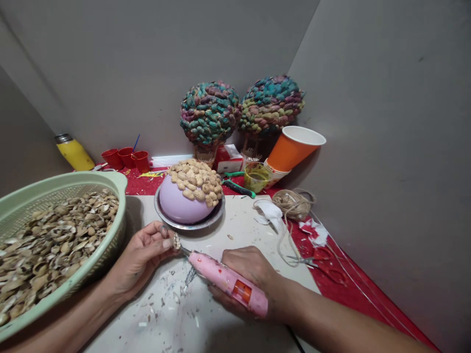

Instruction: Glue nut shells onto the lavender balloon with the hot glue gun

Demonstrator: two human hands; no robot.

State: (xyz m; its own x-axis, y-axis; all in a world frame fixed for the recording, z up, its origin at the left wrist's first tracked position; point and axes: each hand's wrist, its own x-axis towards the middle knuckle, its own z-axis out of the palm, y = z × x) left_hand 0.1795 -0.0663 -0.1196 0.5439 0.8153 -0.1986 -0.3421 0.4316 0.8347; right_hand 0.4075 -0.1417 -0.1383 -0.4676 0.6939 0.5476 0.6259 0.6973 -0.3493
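My left hand (149,255) pinches a small peanut shell (176,240) between thumb and fingertips. The metal tip of a pink hot glue gun (224,279) meets or nearly meets the shell. Wrapped around the gun's handle is my right hand (253,269); its fingers are partly hidden behind the body. Just beyond both hands, a lilac balloon (180,202) rests in a shallow metal bowl (200,225), its upper right side covered with peanut shells (195,179). At my left, a green colander (119,196) holds many loose shell halves (73,235).
Two painted shell-covered balls (209,113) stand against the wall. Behind the bowl are red cups (125,158), a yellow bottle (75,153) and green-handled pliers (239,188). Orange paper cups (294,149), twine (294,203) and red scissors (329,264) lie to the right. Scraps dot the white board (162,309).
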